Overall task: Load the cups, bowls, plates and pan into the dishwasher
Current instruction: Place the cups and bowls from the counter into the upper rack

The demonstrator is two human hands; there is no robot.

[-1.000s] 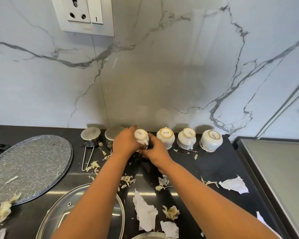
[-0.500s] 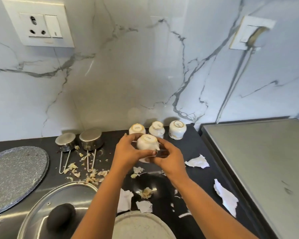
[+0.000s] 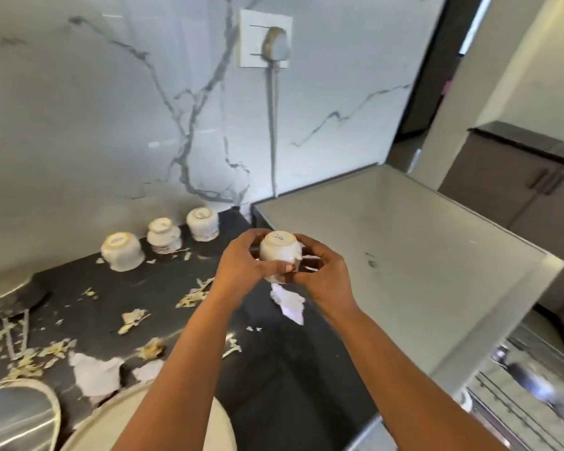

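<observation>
The dishwasher rack (image 3: pixel 518 388) shows at lower right, below the steel top (image 3: pixel 404 255), on the right hand's (image 3: pixel 326 271) side. Both hands curl round one upturned cup (image 3: pixel 279 253), base uppermost, above the counter; the left hand (image 3: pixel 241 265) grips its other side.

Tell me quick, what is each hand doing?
Left hand: holding the white cup.
Right hand: holding the same cup from the other side.

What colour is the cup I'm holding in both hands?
The cup is white, held bottom up with a small printed mark on its base; the head view, the only one, shows it.
</observation>
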